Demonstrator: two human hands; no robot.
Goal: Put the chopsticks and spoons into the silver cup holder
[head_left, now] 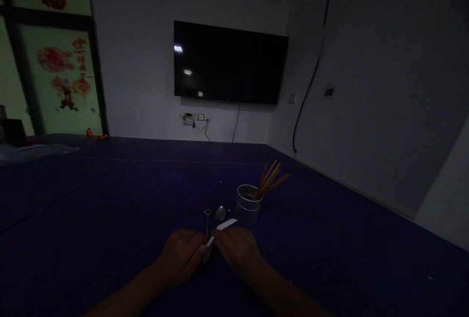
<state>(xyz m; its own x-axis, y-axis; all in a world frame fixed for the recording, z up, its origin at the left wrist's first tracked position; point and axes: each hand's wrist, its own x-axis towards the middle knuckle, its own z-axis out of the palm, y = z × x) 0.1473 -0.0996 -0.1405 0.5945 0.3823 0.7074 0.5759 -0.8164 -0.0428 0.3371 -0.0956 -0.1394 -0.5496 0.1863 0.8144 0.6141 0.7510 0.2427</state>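
Both my hands hold a slim white knife (227,224) just above the table, its broad blade pointing up and to the right. My left hand (183,256) is closed, pinching the lower handle end. My right hand (240,251) is also closed, its fingertips gripping the knife near the middle. Beneath them lies a metal spoon (207,220) with a hole in its handle end; my hands partly cover it. A second spoon (220,213) shows its bowl beyond my fingers, its handle hidden. Just past my right hand stands a metal cup (248,209) with several wooden chopsticks (271,179) leaning right.
The table (110,200) has a dark blue-purple cover with small white specks. Clear plastic (36,152) lies at the far left, with small orange objects (95,135) near the door. A television (230,63) hangs on the back wall; a black cable (311,82) runs down the right wall.
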